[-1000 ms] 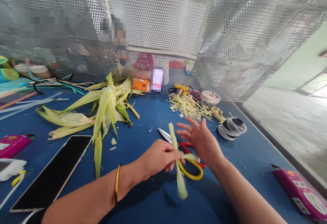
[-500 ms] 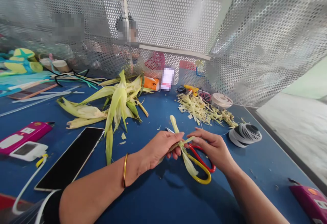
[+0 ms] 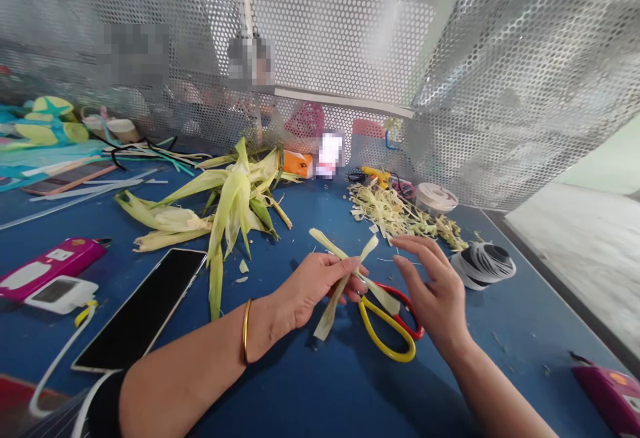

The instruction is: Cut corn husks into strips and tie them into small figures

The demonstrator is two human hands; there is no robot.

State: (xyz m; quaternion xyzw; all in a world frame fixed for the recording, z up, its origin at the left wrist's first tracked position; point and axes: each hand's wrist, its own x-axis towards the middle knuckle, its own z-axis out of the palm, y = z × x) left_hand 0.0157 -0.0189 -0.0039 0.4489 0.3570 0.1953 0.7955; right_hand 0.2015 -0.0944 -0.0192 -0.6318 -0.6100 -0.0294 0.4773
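Observation:
Between the thumb and fingers of my left hand (image 3: 320, 285) are crossed corn husk strips (image 3: 333, 308), pinched where they overlap. Their pale ends stick out in an X to both sides. My right hand (image 3: 440, 295) is a short way to the right, fingers apart and holding nothing. Beneath and between the hands lie scissors (image 3: 389, 335) with one yellow and one red handle; their blades are mostly hidden by my left hand and the strips. Farther back on the left sits a heap of green corn husks (image 3: 237, 191).
Husk shreds (image 3: 380, 208) lie at the back right, near a roll of white tape (image 3: 437, 197) and a spool of white thread (image 3: 483, 265). To the left lies a black phone (image 3: 145, 311). Perforated metal panels (image 3: 340, 38) rise behind the blue table (image 3: 310, 385), people beyond them.
My right hand has let go of the husk strip and moved slightly right, its fingers opening. The strips in my left hand have turned, their ends now spread in a wider cross.

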